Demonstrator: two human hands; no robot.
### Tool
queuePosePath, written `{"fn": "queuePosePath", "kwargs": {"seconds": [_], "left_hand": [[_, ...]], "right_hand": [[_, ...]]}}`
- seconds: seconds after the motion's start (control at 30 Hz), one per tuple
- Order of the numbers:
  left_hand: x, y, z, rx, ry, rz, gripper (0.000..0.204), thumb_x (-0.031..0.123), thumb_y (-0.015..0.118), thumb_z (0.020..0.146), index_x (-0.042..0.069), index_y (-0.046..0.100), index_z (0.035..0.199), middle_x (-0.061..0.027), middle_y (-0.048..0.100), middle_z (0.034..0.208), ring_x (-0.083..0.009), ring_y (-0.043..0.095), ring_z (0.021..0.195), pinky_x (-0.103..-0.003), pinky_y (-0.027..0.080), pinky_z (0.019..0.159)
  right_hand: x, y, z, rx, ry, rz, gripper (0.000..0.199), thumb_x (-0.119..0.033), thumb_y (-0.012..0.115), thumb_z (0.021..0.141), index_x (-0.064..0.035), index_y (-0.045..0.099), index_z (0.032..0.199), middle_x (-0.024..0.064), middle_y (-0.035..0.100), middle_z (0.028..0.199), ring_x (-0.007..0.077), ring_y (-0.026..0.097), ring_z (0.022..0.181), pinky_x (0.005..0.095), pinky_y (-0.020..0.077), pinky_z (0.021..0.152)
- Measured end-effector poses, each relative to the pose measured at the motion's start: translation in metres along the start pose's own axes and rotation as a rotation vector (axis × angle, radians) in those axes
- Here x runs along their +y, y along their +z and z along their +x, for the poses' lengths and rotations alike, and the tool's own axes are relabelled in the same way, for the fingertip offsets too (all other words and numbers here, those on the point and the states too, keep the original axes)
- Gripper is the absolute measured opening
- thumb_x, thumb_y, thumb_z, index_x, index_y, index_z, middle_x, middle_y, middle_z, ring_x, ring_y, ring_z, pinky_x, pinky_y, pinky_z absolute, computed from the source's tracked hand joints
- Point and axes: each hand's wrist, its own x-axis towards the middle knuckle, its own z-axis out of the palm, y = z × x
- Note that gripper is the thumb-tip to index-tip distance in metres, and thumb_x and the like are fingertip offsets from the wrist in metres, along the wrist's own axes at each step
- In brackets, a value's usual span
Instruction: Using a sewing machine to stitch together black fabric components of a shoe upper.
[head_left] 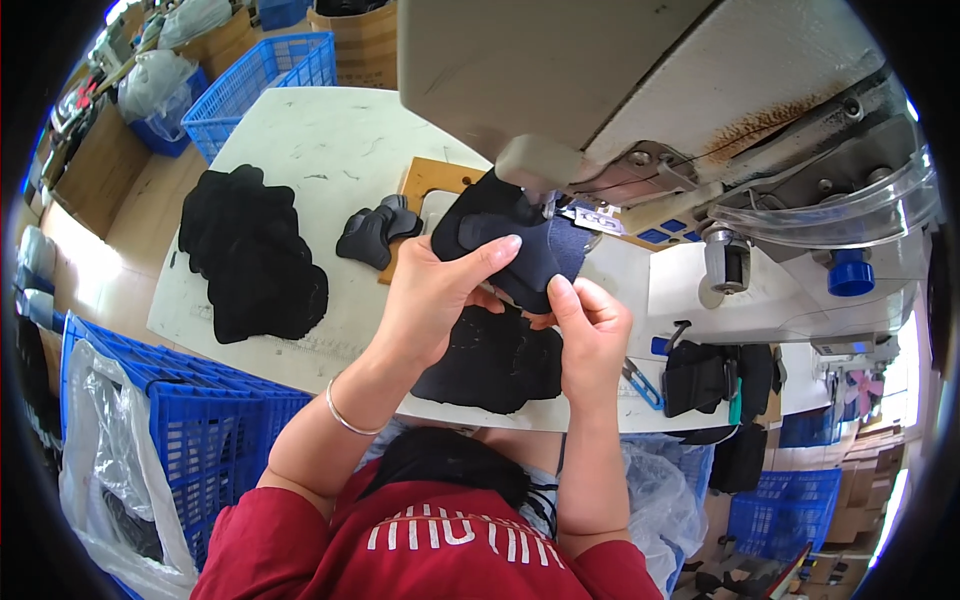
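Under the needle area of a sewing machine [545, 165] lies a black fabric piece [490, 230] with a smooth dark pad on top. My left hand [435, 285] presses its thumb on the pad, the other fingers mostly hidden beneath the fabric. My right hand [590, 320] pinches the near edge of the same piece between thumb and fingers. Just below my hands, black fabric pieces [490, 365] lie at the table's front edge. Left of my left hand sit several small dark shaped pads [378, 232].
A pile of black cut pieces [250, 260] covers the left of the white table [330, 125]. Blue snips [643, 385] lie right of my right hand. Blue crates [215, 440] stand left and behind. The machine head overhangs the work from the right.
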Motion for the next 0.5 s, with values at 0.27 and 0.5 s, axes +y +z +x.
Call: {"fn": "queuePosePath", "kwargs": {"seconds": [0.27,0.5], "left_hand": [[-0.0008,0.0034,-0.001,0.014,0.031,-0.007,0.015,0.014,0.071,0.082,0.002,0.068,0.09,-0.0037,0.068,0.08,-0.01,0.063,0.066,-0.023,0.048,0.053],[-0.0014,-0.0001,0.001,-0.019,-0.029,-0.054,0.013,0.013,0.068,0.084,0.003,0.067,0.093,-0.0035,0.068,0.082,-0.0105,0.064,0.068,-0.023,0.049,0.053]], "right_hand": [[-0.0047,-0.0009,-0.0023,0.018,0.025,0.012,0.022,-0.011,0.063,0.088,0.0006,0.061,0.069,0.002,0.06,0.066,0.0069,0.054,0.058,0.0209,0.0445,0.057],[-0.0005,-0.0013,-0.0021,0.006,0.022,0.067,0.024,-0.01,0.062,0.088,-0.0003,0.059,0.067,0.0026,0.06,0.065,0.0068,0.052,0.056,0.0212,0.0416,0.054]]}}
